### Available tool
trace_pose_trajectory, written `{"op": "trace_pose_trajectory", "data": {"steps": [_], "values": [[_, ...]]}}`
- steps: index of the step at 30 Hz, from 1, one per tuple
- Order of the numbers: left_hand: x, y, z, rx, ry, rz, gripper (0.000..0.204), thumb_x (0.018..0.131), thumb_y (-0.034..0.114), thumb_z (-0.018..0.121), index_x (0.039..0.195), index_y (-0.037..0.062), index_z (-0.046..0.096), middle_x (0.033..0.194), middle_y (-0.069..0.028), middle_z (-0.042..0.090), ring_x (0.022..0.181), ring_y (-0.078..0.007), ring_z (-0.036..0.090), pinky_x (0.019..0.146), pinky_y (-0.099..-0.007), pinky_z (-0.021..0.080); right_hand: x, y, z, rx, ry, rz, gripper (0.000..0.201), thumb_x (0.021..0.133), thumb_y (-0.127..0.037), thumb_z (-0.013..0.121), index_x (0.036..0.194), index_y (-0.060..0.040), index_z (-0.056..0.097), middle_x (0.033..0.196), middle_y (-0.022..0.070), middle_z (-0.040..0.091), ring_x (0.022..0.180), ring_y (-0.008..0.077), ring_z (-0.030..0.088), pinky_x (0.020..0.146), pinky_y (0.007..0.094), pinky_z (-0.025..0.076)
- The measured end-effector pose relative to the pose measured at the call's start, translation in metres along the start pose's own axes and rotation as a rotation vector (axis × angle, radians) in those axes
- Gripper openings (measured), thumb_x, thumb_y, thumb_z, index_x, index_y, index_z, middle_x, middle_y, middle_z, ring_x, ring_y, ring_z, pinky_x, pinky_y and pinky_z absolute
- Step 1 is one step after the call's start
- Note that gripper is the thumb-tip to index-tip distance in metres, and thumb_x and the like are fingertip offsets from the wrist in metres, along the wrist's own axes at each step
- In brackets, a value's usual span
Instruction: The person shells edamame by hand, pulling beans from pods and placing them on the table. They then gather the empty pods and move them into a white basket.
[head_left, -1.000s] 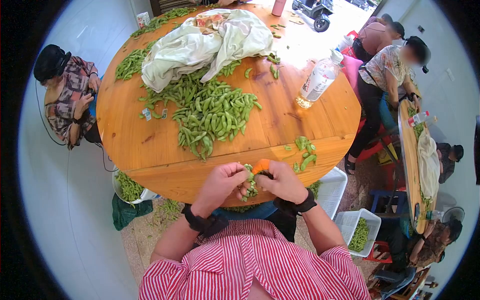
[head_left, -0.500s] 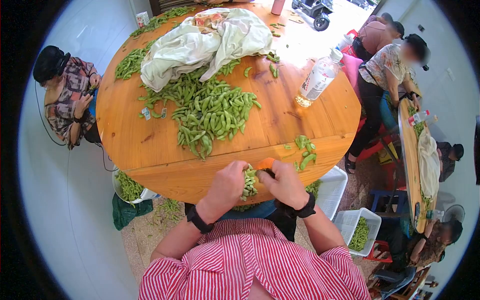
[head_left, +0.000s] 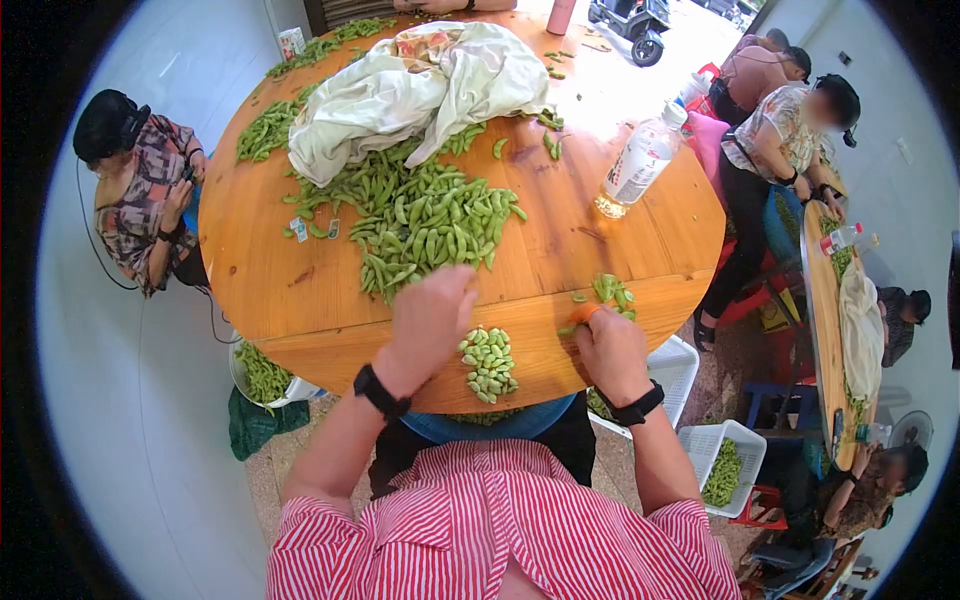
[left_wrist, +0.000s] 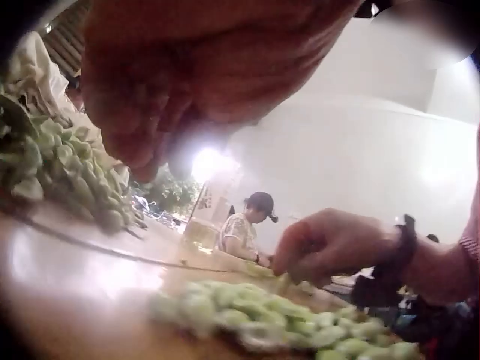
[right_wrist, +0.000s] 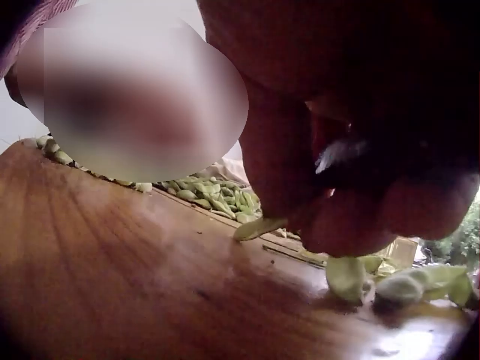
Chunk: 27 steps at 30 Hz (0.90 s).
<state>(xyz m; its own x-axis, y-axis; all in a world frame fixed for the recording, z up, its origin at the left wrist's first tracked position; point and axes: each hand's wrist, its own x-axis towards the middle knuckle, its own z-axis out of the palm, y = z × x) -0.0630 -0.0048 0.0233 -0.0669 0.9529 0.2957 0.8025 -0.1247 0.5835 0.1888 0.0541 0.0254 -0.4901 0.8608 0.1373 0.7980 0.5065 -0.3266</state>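
My left hand (head_left: 430,325) is over the front edge of a heap of green soybean pods (head_left: 430,225). In the left wrist view its fingers (left_wrist: 142,150) point down, loosely bent, with no pod showing between them. To the right, my right hand (head_left: 612,350) is low over the table, an orange cover (head_left: 583,314) on one digit. It pinches a green pod (right_wrist: 259,227), whose end sticks out from the fingers in the right wrist view. Between the hands, shelled beans (head_left: 488,365) lie near the table's front edge. Several opened pods (head_left: 612,290) lie just beyond my right hand.
The round wooden table (head_left: 290,300) bears a pale cloth (head_left: 400,90) over the heap and a plastic bottle (head_left: 640,160) at right. A blue basin (head_left: 440,428) is under the front edge. White crates (head_left: 715,440) stand at lower right. Other people sit around.
My hands have parted over the beans, which now lie in full view. The left has moved forward to the pod heap; the right has moved right toward the opened pods.
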Motion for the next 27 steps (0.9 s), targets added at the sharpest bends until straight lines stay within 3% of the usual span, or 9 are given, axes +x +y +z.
{"op": "trace_pose_trajectory", "data": {"steps": [2,5,13,16,18,21,24,26,27], "values": [[0.020,-0.006,-0.003,0.167,0.118,-0.015,0.022,0.086,0.017,0.068,0.101,0.0029,0.061,0.093,-0.0161,0.065,0.083,-0.0361,0.065,0.069,-0.0439,0.052,-0.001,-0.004,-0.003,-0.007,0.029,0.020,0.014,0.081,-0.010,0.060,0.093,-0.0025,0.063,0.085,0.0175,0.063,0.078,0.0380,0.064,0.067,0.0469,0.052],[0.038,-0.011,-0.003,0.345,0.040,-0.086,0.024,0.084,0.020,0.070,0.100,0.0043,0.059,0.092,-0.0144,0.062,0.081,-0.0357,0.065,0.068,-0.0441,0.052,-0.004,-0.007,-0.006,0.007,0.123,0.022,0.017,0.081,-0.009,0.060,0.097,-0.0014,0.062,0.088,0.0189,0.062,0.081,0.0392,0.063,0.069,0.0476,0.052],[0.042,-0.026,0.010,0.361,0.111,-0.051,0.015,0.083,0.016,0.067,0.086,0.0030,0.061,0.092,-0.0127,0.058,0.079,-0.0332,0.064,0.068,-0.0429,0.052,-0.006,0.004,-0.007,0.077,0.177,-0.010,0.014,0.082,-0.005,0.058,0.095,-0.0018,0.061,0.087,0.0184,0.060,0.082,0.0393,0.061,0.069,0.0486,0.050],[0.041,-0.026,0.011,0.370,0.147,-0.017,0.011,0.084,0.014,0.064,0.084,0.0033,0.061,0.091,-0.0120,0.058,0.079,-0.0322,0.064,0.068,-0.0432,0.053,-0.006,-0.007,-0.014,0.141,0.164,0.002,0.018,0.085,-0.003,0.057,0.100,-0.0043,0.066,0.088,0.0200,0.064,0.083,0.0398,0.063,0.069,0.0449,0.049],[0.041,-0.026,0.009,0.383,0.147,-0.004,0.010,0.085,0.013,0.063,0.083,0.0037,0.061,0.091,-0.0115,0.059,0.079,-0.0314,0.064,0.068,-0.0434,0.053,-0.004,-0.015,-0.015,0.293,0.132,0.083,0.015,0.087,-0.004,0.058,0.100,-0.0035,0.066,0.079,0.0188,0.065,0.072,0.0351,0.064,0.064,0.0393,0.049],[0.034,-0.020,0.002,0.259,0.235,-0.021,0.010,0.085,0.012,0.062,0.082,0.0025,0.061,0.090,-0.0130,0.062,0.078,-0.0339,0.064,0.066,-0.0432,0.052,-0.007,-0.017,-0.009,0.442,0.115,-0.034,0.016,0.089,-0.006,0.061,0.103,-0.0014,0.066,0.072,0.0137,0.065,0.063,0.0246,0.063,0.060,0.0329,0.048],[0.019,-0.013,-0.002,-0.026,0.224,-0.099,0.012,0.086,0.012,0.062,0.089,-0.0002,0.063,0.087,-0.0136,0.064,0.072,-0.0277,0.065,0.064,-0.0385,0.051,-0.004,-0.021,0.002,0.654,-0.006,-0.051,0.018,0.089,-0.008,0.063,0.106,-0.0006,0.066,0.072,0.0074,0.066,0.062,0.0150,0.061,0.059,0.0301,0.048],[0.002,-0.002,0.002,-0.513,0.016,-0.314,0.016,0.088,0.010,0.063,0.099,-0.0019,0.064,0.084,-0.0077,0.066,0.069,-0.0144,0.061,0.062,-0.0298,0.049,-0.002,-0.033,0.001,0.699,-0.046,-0.005,0.018,0.090,-0.008,0.062,0.106,-0.0002,0.066,0.073,0.0053,0.066,0.063,0.0126,0.061,0.059,0.0290,0.048],[-0.006,0.006,0.005,-0.516,0.010,-0.313,0.016,0.088,0.010,0.063,0.099,-0.0019,0.064,0.084,-0.0077,0.066,0.069,-0.0144,0.061,0.062,-0.0298,0.049,-0.001,-0.038,0.001,0.744,-0.089,0.034,0.018,0.091,-0.008,0.061,0.106,0.0003,0.066,0.075,0.0033,0.066,0.064,0.0103,0.061,0.059,0.0278,0.048]]}}
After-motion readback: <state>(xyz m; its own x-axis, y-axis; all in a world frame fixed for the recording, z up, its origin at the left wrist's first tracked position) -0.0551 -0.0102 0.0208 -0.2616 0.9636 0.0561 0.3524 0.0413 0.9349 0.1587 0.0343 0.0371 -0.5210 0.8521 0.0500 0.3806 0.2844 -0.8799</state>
